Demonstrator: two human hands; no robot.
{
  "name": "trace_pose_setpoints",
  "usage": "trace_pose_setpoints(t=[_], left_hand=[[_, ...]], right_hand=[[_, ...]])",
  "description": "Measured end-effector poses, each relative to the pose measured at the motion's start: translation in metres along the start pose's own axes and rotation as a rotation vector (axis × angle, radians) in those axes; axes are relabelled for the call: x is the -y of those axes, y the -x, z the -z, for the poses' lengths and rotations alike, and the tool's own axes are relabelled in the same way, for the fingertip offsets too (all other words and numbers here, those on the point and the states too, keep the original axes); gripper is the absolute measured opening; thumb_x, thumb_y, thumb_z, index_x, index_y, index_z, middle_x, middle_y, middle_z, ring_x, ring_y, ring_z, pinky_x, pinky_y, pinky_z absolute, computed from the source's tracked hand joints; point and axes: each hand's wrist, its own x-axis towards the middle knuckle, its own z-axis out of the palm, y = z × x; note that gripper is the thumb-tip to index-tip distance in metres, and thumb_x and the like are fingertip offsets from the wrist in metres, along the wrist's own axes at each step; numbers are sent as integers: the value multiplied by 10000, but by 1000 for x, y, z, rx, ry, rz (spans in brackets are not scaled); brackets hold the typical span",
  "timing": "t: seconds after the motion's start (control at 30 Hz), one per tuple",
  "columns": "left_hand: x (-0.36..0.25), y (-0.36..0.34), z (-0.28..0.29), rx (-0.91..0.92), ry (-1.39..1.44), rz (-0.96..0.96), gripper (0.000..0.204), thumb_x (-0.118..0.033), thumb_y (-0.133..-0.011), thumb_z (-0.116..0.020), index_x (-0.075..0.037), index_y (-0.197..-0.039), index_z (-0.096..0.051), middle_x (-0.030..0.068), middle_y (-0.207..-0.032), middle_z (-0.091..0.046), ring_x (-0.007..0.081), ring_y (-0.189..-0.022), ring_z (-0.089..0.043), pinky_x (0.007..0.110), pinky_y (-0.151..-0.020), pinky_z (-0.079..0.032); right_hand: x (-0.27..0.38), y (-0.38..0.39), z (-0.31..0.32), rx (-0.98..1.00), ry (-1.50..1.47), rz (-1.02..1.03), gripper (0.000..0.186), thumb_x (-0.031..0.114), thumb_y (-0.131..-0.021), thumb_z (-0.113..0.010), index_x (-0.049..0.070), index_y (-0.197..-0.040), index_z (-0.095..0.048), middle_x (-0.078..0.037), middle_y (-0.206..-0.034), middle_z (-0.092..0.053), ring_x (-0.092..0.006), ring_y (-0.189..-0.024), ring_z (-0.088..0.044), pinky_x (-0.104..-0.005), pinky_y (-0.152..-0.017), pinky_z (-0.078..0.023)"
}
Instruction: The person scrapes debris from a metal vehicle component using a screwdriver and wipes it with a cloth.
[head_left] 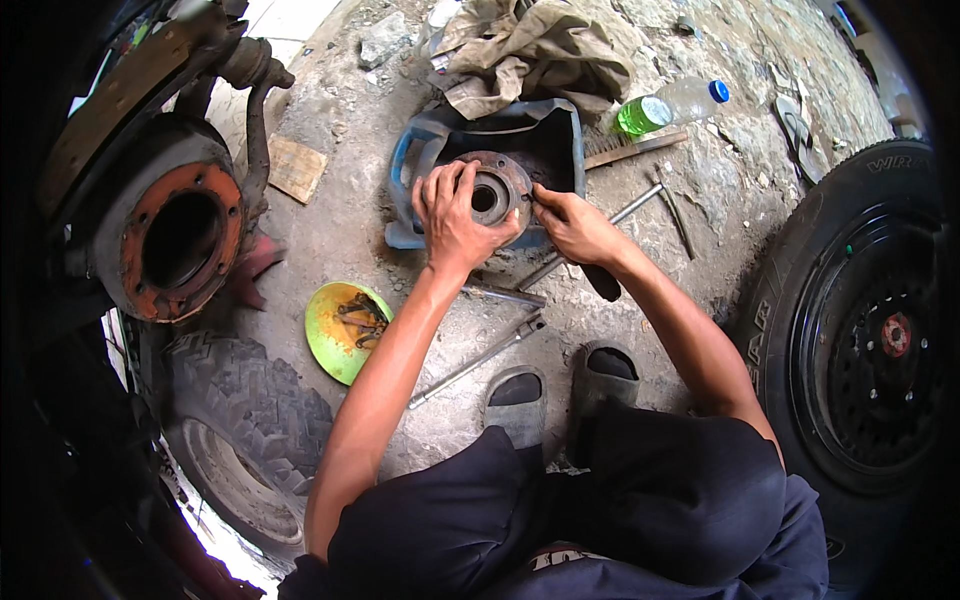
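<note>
A round metal hub flange [487, 201] with a bore in its middle is held above a cut-open blue plastic can [402, 165], whose inside is dark. My left hand [455, 217] is closed over the flange's left and near side, fingers on top and thumb at its lower edge. At the flange's right rim, my right hand [580, 228] grips a slim tool by a dark handle [602, 283] that sticks out below the palm. The tool's tip meets the flange near a rim hole; its exact kind is hidden by my fingers.
On the left stand an axle housing with an orange-red face [182, 243] and a knobby tyre [240, 400]. A green bowl [322, 335] holds bolts. Metal bars [480, 358], a wire brush [640, 148], a bottle [690, 98] and a cloth [540, 50] lie around. A wheel [800, 330] stands right.
</note>
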Motion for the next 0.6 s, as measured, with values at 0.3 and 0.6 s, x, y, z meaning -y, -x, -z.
trace_pose_setpoints(t=[0.3, 0.6], left_hand=[[-2, -4, 0, 1, 18, 6, 805, -487, -696, -817, -33, -1333, -626, 150, -1335, -579, 345, -1331, -476, 530, -1170, -279], [0, 0, 1, 6, 0, 17, 802, -483, -697, -816, -48, -1342, -620, 145, -1347, -567, 346, -1337, -465, 539, -1172, -278]], right_hand=[[-1, -5, -5, -116, 62, -114, 413, 173, -1041, -492, -67, -1363, -586, -317, -1167, -696, -409, -1133, -698, -439, -948, -540], [7, 4, 38, 14, -727, -573, 421, 357, -1113, -484, -20, -1222, -635, -46, -784, -633, -127, -623, -591, -273, -562, -492]])
